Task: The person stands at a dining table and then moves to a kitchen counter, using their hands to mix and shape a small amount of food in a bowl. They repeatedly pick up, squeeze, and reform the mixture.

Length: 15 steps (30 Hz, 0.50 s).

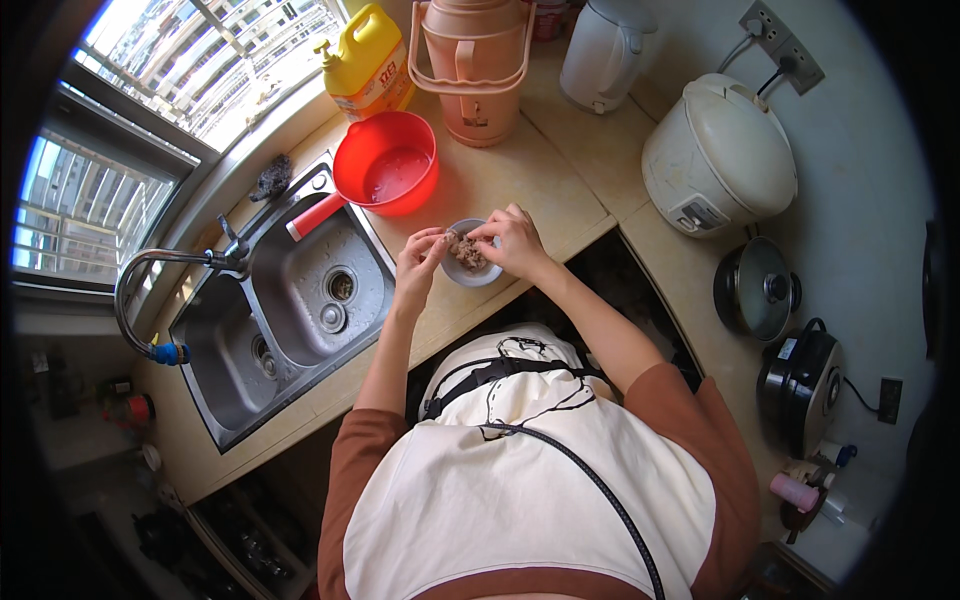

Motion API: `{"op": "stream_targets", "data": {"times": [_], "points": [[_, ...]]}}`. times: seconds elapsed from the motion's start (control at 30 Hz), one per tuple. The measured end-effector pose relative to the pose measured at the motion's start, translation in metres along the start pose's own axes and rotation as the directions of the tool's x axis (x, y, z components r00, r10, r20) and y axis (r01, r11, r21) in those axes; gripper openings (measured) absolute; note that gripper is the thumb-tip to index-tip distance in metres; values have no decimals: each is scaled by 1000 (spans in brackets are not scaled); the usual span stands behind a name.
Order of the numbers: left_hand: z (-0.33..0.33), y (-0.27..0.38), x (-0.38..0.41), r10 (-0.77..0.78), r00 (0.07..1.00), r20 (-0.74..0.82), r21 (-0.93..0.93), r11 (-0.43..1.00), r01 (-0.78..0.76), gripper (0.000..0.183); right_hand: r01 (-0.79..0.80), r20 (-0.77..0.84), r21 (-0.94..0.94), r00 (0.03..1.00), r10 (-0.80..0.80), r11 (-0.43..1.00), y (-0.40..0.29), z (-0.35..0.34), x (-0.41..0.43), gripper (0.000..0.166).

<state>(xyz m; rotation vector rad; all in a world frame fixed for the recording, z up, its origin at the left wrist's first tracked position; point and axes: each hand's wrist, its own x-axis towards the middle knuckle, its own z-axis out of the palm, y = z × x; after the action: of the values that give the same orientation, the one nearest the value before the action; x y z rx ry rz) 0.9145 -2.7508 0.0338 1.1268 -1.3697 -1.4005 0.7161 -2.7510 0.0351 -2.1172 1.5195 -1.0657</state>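
Observation:
A small white bowl [472, 279] stands on the counter near its front edge, with crumbly pinkish-brown food [469, 253], perhaps minced meat, inside. My left hand [421, 259] is at the bowl's left rim, thumb and fingertips pinched on a small whitish piece of food [451, 236]. From the right, my right hand [511, 244] reaches over the rim, its fingertips down at the food; whether they grip any of it is hidden. Just beyond my hands, a red plastic dipper [390, 165] rests on the counter, its handle stretching over the sink.
To the left is a double steel sink [322, 262] with a curved faucet [161, 256]. Behind stand a yellow detergent jug [367, 64], a pink thermos jug [480, 82] and a white electric kettle [604, 56]. A rice cooker [720, 161] and a lidded pot [754, 289] stand right.

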Motion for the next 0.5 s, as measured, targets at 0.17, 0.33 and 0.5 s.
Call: {"op": "stream_targets", "data": {"times": [0.17, 0.33, 0.5], "points": [[2, -11, 0, -8, 1000, 18, -19, 1000, 8, 30, -69, 29, 180, 998, 65, 981, -18, -6, 9, 14], [3, -16, 2, 63, 998, 1, 150, 987, -63, 27, -143, 78, 274, 989, 126, 951, -14, -1, 6, 15], [2, -15, 2, 190, 982, 3, 422, 890, -173, 19, -256, 159, 370, 965, 211, 893, -6, 2, 6, 18]]}}
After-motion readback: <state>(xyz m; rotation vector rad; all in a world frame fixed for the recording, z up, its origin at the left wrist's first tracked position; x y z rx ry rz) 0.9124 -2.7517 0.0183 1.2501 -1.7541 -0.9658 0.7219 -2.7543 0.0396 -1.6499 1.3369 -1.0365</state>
